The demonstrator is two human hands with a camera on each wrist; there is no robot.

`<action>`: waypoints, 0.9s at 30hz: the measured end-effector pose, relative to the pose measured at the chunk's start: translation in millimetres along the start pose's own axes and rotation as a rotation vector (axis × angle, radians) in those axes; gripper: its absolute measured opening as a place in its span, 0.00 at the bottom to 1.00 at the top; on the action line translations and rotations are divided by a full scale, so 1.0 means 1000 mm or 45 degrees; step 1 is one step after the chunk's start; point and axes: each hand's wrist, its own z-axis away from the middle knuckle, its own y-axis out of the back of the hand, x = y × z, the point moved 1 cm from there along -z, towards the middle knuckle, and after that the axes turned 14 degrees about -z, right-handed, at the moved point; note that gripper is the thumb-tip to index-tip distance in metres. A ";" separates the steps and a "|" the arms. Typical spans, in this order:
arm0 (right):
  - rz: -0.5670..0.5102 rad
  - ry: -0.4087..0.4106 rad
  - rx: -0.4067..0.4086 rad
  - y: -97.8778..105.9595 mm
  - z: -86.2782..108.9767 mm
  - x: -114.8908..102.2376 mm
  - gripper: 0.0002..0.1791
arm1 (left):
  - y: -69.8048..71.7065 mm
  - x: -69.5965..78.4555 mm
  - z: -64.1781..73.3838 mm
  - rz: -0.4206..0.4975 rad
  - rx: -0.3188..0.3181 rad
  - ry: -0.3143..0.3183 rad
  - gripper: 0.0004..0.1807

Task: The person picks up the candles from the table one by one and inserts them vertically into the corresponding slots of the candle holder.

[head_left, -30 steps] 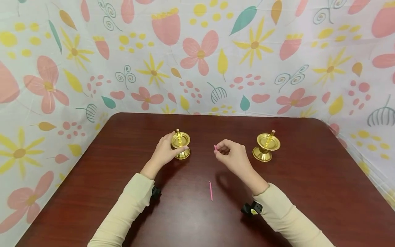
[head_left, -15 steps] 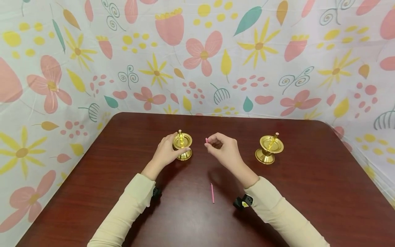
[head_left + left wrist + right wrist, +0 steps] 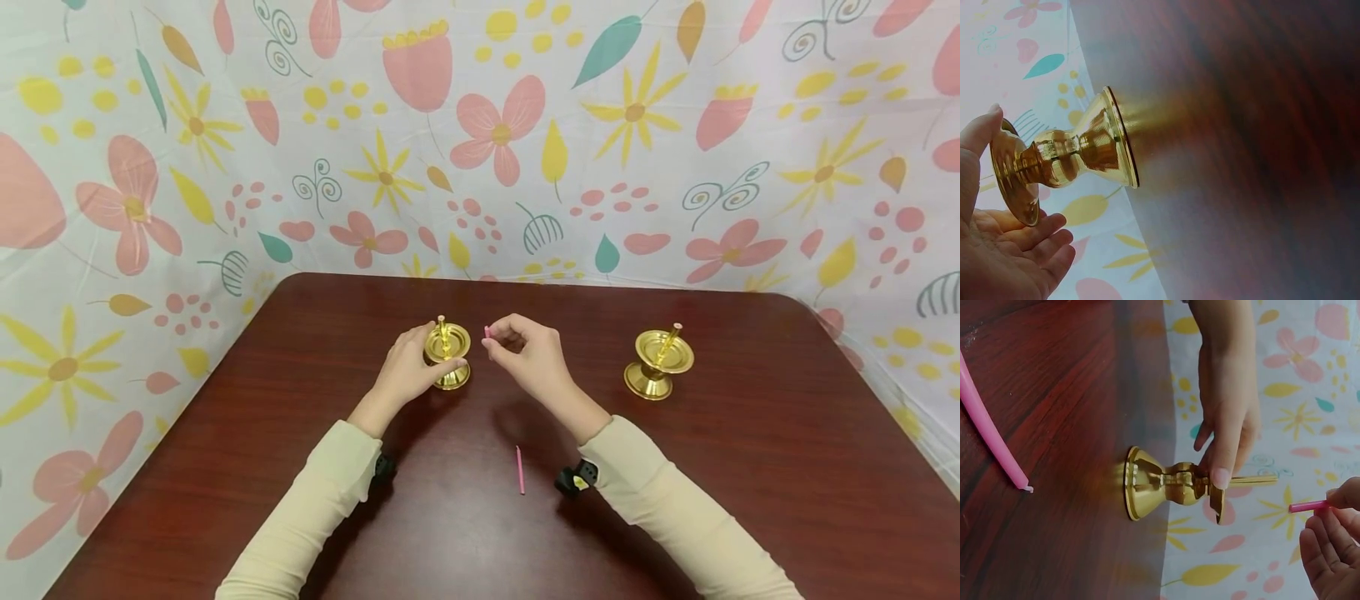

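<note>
My left hand (image 3: 407, 367) holds a brass candle holder (image 3: 452, 377) by its dish, the thumb on the near side and the fingers round the far side. The holder stands upright on the table; its thin central tube rises above the dish. In the left wrist view, the flared base and waisted stem of the brass candle holder (image 3: 1063, 156) show in full. To the right of it, my right hand (image 3: 536, 354) pinches a slim pink candle (image 3: 1309, 506) between thumb and fingers. That candle's end points at the holder's tube, apart from it; most of its length is hidden in the hand.
A second pink candle (image 3: 521, 470) lies on the dark wooden table (image 3: 480, 542), nearer to me. Another brass candle holder (image 3: 650, 379) stands at the right, its tube leaning slightly. A flower-printed cloth (image 3: 480, 142) hangs behind the table.
My right hand has moved left with the pink candle, closer to the held candle holder. The left hand keeps its place on the dish. The head view has shifted slightly.
</note>
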 end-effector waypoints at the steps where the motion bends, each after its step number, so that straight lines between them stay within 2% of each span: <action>1: -0.001 0.009 -0.003 -0.001 -0.001 0.000 0.04 | 0.000 0.000 0.000 0.000 0.001 0.001 0.48; 12: 0.044 0.038 -0.067 -0.014 -0.013 0.002 0.03 | 0.000 0.002 0.001 0.012 0.011 -0.001 0.46; 21: -0.020 0.083 -0.018 -0.018 -0.020 0.008 0.03 | -0.002 0.000 0.000 0.009 0.024 -0.018 0.46; 27: -0.047 0.070 0.005 -0.023 -0.028 0.011 0.04 | -0.002 -0.001 0.000 -0.008 0.030 -0.024 0.46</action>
